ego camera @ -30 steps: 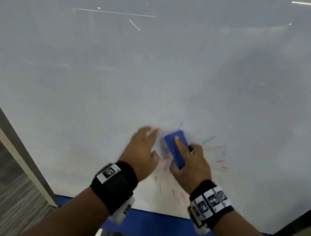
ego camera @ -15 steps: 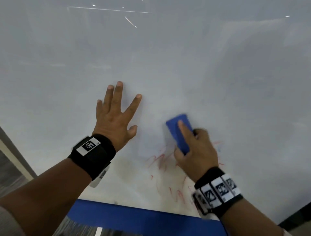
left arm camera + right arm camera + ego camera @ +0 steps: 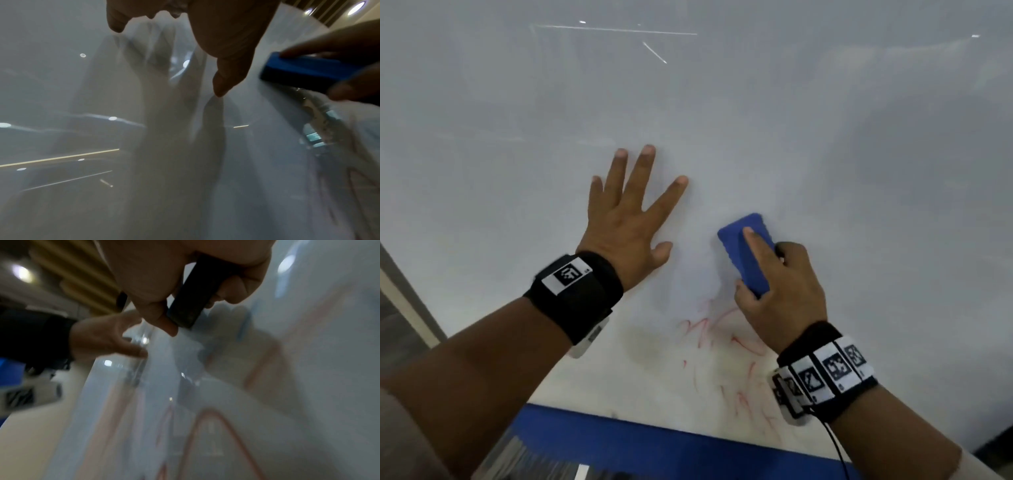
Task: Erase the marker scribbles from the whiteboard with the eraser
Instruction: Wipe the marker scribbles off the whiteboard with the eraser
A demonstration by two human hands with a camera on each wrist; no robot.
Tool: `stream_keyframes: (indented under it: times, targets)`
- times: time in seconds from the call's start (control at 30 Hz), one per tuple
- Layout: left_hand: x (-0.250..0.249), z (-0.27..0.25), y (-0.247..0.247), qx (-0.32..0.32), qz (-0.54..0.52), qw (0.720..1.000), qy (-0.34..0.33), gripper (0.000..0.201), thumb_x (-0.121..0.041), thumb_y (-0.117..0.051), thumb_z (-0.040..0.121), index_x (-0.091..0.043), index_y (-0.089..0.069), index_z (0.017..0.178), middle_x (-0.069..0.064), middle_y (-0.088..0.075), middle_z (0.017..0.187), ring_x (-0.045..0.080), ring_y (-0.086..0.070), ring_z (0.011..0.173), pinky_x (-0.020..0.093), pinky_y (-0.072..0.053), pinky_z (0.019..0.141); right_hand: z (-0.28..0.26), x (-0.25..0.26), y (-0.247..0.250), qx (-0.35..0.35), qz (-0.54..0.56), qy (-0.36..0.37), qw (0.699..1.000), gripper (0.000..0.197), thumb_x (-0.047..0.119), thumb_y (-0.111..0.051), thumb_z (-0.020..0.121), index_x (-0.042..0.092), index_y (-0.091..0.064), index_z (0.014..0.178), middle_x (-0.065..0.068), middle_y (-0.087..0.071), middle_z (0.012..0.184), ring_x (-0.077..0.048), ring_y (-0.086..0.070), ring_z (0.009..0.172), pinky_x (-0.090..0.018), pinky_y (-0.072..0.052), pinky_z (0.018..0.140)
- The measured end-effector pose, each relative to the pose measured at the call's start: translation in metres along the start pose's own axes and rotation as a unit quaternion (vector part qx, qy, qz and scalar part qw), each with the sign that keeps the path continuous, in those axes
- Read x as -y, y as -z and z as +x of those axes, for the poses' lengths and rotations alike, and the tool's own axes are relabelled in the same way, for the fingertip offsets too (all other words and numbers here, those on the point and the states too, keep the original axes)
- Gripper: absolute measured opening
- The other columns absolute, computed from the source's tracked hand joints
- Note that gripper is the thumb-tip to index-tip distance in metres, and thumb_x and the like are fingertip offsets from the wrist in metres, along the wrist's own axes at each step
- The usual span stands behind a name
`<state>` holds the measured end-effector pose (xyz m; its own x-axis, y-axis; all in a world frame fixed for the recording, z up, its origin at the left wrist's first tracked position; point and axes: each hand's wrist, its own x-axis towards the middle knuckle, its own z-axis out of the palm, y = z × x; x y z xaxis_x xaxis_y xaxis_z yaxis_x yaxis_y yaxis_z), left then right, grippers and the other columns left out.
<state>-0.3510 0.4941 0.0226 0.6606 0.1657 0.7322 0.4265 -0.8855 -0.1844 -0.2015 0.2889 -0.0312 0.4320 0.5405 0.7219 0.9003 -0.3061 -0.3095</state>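
The whiteboard (image 3: 756,120) fills the head view. My right hand (image 3: 780,284) grips the blue eraser (image 3: 739,246) and holds it flat against the board, index finger laid along its back. Red marker scribbles (image 3: 726,346) remain below the eraser, down toward the lower edge. My left hand (image 3: 626,219) presses flat on the board with fingers spread, a little left of the eraser. In the left wrist view the eraser (image 3: 304,71) shows at the right. In the right wrist view the eraser's dark felt end (image 3: 191,305) sits between my fingers above red lines (image 3: 226,421).
A blue strip (image 3: 654,442) runs along the board's bottom edge. The board's left frame (image 3: 410,308) slants down at the far left, with grey floor beyond it. Ceiling lights reflect in the glossy surface.
My left hand moved up and left and spread flat on the board. The eraser slid upward, and the blue and red marks at its right are gone.
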Motion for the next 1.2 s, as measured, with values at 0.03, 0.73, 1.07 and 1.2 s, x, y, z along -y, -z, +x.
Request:
stream_keyframes:
  times: [0.03,0.73,1.07,1.2]
  targets:
    - [-0.007,0.007,0.002,-0.007,0.004,1.000,-0.022,0.099,-0.045,-0.077,0.072,-0.031,-0.028,0.157,0.016,-0.007,0.166,0.047,-0.005,0.151,0.076,-0.026,0.106,0.006,0.003,0.002,-0.013,0.009,-0.009,1.000,0.084,0.027,-0.076,0.072,0.034,-0.035,0.145,-0.007,-0.049,0.108,-0.021,-0.052,0.078,-0.028,-0.044,0.060]
    - [-0.015,0.077,0.044,0.021,0.040,0.998,-0.046,0.087,-0.069,-0.042,0.080,-0.038,-0.018,0.159,0.010,-0.001,0.169,0.043,-0.002,0.153,0.074,-0.024,0.107,-0.103,-0.044,-0.023,0.259,-0.037,0.009,0.965,0.106,0.038,-0.066,0.076,0.060,0.012,0.144,-0.002,-0.052,0.104,-0.024,-0.059,0.080,-0.030,-0.050,0.059]
    - [-0.025,0.067,0.042,0.026,0.019,0.999,-0.011,0.090,-0.055,-0.052,0.077,-0.034,-0.022,0.159,0.014,-0.003,0.168,0.044,-0.004,0.152,0.074,-0.028,0.104,-0.043,-0.036,0.001,0.056,0.020,-0.051,0.997,0.093,0.035,-0.074,0.079,0.037,-0.018,0.153,-0.002,-0.046,0.101,-0.018,-0.050,0.067,-0.024,-0.039,0.055]
    - [-0.028,0.056,0.036,0.026,0.010,1.000,0.006,0.099,-0.040,-0.074,0.075,-0.032,-0.022,0.159,0.015,-0.002,0.168,0.044,-0.002,0.152,0.075,-0.027,0.104,-0.113,-0.056,-0.022,0.221,-0.023,-0.032,0.974,0.110,0.039,-0.075,0.073,0.049,0.001,0.151,0.001,-0.053,0.094,-0.020,-0.058,0.067,-0.024,-0.043,0.051]
